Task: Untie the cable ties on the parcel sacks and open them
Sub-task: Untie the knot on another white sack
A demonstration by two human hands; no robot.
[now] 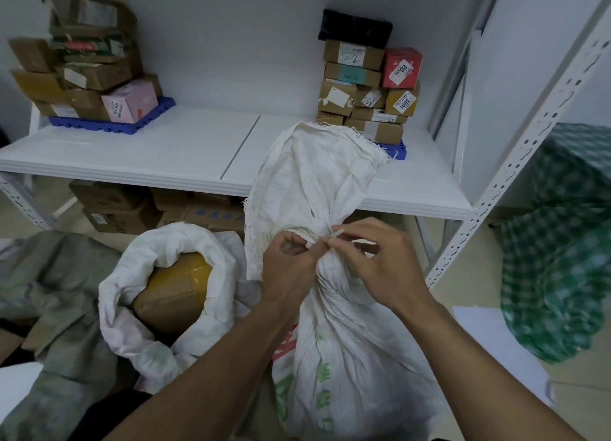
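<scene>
A tall white woven parcel sack (344, 348) stands in front of me, its neck cinched tight and its loose top flopped up against the shelf. A thin white cable tie (334, 235) wraps the neck. My left hand (289, 265) grips the gathered neck with curled fingers, thumb at the tie. My right hand (373, 262) pinches the tie's free end between thumb and forefinger. To the left a second white sack (139, 295) lies open, with brown parcels showing inside.
A white metal shelf (132, 156) runs behind the sacks, carrying stacks of cardboard boxes (360, 86) on blue pallets (109, 126). More boxes sit under it. A grey sack (56, 308) lies at the left and a green checked bag (562, 258) at the right, beside the upright post (515, 162).
</scene>
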